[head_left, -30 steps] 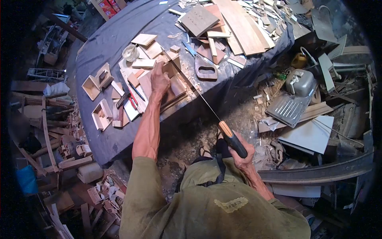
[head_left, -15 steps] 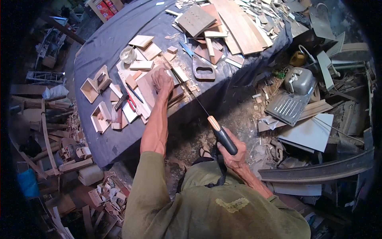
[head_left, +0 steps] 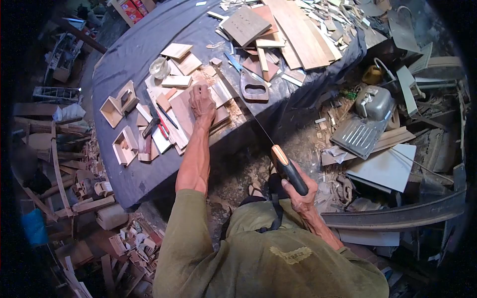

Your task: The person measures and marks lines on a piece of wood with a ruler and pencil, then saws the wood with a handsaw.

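Note:
My right hand point(head_left: 300, 193) is closed around the black and orange handle of a handsaw point(head_left: 289, 170). Its thin blade, seen nearly edge-on, runs up and left to the table edge, beside the wood under my left hand. My left hand point(head_left: 202, 103) has its fingers curled and presses on a wooden board point(head_left: 183, 110); the fingertips are partly hidden. A light wooden strip point(head_left: 222, 91) lies just right of the left hand, with sawdust point(head_left: 232, 107) next to it. A second handsaw point(head_left: 253, 88) with a dark handle and blue on its blade lies farther right.
On the dark cloth-covered table point(head_left: 134, 59) are red-handled pliers point(head_left: 163, 129), small wooden boxes point(head_left: 125, 145), a glass jar point(head_left: 159, 68) and stacked boards point(head_left: 298, 35). A metal sink point(head_left: 360, 129) and scrap wood lie on the floor at right. More offcuts point(head_left: 136, 243) are piled lower left.
My right hand and the handsaw have shifted right and slightly down, and the blade now lies farther right at the table edge. My left hand stays nearly in place on the board.

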Tool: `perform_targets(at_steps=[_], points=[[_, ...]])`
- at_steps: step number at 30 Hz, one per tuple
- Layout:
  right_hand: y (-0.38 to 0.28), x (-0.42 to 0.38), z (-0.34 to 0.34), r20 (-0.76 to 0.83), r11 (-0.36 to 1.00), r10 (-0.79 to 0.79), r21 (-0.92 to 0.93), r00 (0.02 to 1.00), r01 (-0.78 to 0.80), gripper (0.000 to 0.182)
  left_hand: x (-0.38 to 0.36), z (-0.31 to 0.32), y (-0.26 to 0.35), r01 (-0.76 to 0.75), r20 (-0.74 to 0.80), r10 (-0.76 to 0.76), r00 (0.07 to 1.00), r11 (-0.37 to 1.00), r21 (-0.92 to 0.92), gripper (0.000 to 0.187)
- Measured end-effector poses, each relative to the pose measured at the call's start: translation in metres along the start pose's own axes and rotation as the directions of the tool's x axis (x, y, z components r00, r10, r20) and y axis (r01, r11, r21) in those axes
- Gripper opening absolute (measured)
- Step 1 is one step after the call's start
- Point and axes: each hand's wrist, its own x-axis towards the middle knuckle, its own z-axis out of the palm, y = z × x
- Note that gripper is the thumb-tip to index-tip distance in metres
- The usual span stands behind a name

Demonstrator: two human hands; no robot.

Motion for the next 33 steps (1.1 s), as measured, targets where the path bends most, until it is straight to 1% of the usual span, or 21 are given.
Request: perform_targets(at_steps=[1, 4, 7, 10, 13, 17, 19, 25, 26, 29, 33], points=[[0.003, -0.001, -0.001, 0.000, 1.000, 0.003, -0.001, 1.000, -0.003, 0.059, 0.000, 0.002, -0.003, -0.021, 0.057, 0.020, 0.998, 1.000, 0.015, 0.035], [0.011, -0.004, -0.003, 0.008, 1.000, 0.005, 0.001, 1.000, -0.005, 0.060, 0.000, -0.001, -0.002, 0.037, 0.132, -0.038, 0.990, 0.999, 0.009, 0.035], [0.014, -0.005, -0.004, 0.025, 1.000, -0.007, -0.006, 1.000, 0.007, 0.060, 0.000, 0.001, 0.008, 0.140, 0.085, -0.141, 0.986, 0.990, 0.021, 0.036], [0.017, -0.005, -0.005, 0.045, 0.999, -0.039, -0.019, 0.998, 0.040, 0.060, -0.004, 0.008, 0.008, 0.161, 0.052, -0.164, 0.985, 0.986, 0.049, 0.039], [0.008, -0.005, -0.007, 0.073, 0.998, -0.034, -0.050, 0.997, 0.038, 0.059, -0.004, 0.015, 0.002, 0.120, 0.042, -0.123, 0.992, 0.991, 0.053, 0.041], [0.001, -0.006, -0.006, 0.096, 0.998, 0.006, -0.066, 0.995, 0.000, 0.058, -0.003, 0.015, -0.001, 0.107, 0.059, -0.109, 0.992, 0.994, 0.034, 0.044], [-0.001, -0.006, -0.003, 0.084, 0.998, -0.012, -0.065, 0.996, 0.017, 0.058, -0.003, 0.012, 0.000, 0.101, 0.065, -0.103, 0.993, 0.994, 0.028, 0.046], [0.001, -0.010, -0.003, 0.083, 0.998, -0.004, -0.062, 0.997, 0.009, 0.058, -0.002, 0.008, 0.001, 0.120, 0.105, -0.126, 0.986, 0.991, 0.061, 0.054], [-0.001, -0.011, -0.003, 0.083, 0.998, 0.002, -0.062, 0.997, 0.003, 0.058, -0.002, 0.008, 0.002, 0.120, 0.109, -0.127, 0.986, 0.991, 0.064, 0.053], [-0.015, -0.012, -0.005, 0.109, 0.989, 0.148, -0.031, 0.983, -0.146, 0.057, -0.001, 0.004, 0.006, 0.130, 0.104, -0.137, 0.985, 0.989, 0.076, 0.045], [-0.012, -0.016, -0.003, 0.099, 0.991, 0.136, -0.034, 0.986, -0.133, 0.057, 0.000, 0.007, 0.007, 0.146, 0.079, -0.152, 0.985, 0.987, 0.071, 0.032]])
